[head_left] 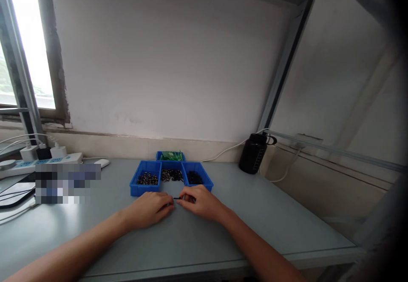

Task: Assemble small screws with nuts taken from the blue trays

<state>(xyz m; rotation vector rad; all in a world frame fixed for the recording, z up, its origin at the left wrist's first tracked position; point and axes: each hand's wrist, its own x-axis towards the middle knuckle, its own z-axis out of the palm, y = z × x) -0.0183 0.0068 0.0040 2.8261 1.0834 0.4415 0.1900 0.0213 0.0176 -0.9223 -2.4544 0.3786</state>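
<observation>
Between the two hands runs a small, thin, dark rod-like part (176, 198), too small to name more exactly. My right hand (204, 201) pinches one end of it between thumb and fingers. My left hand (153, 207) is closed, its fingertips at the other end of the part; what lies inside the fingers is hidden. Just beyond the hands stand a left blue bin (146, 189) with small brass-and-dark metal pieces (148, 179) and a right blue bin (208, 182) with black pieces (194, 178). Mixed small pieces (171, 175) lie between these bins.
A rear blue bin (157, 156) holds green packets (171, 156). A black bottle (253, 154) stands at the back right near a white cable (226, 149). On the left are a power strip (72, 159) with chargers, a white mouse (102, 163) and a phone-like device (19, 190).
</observation>
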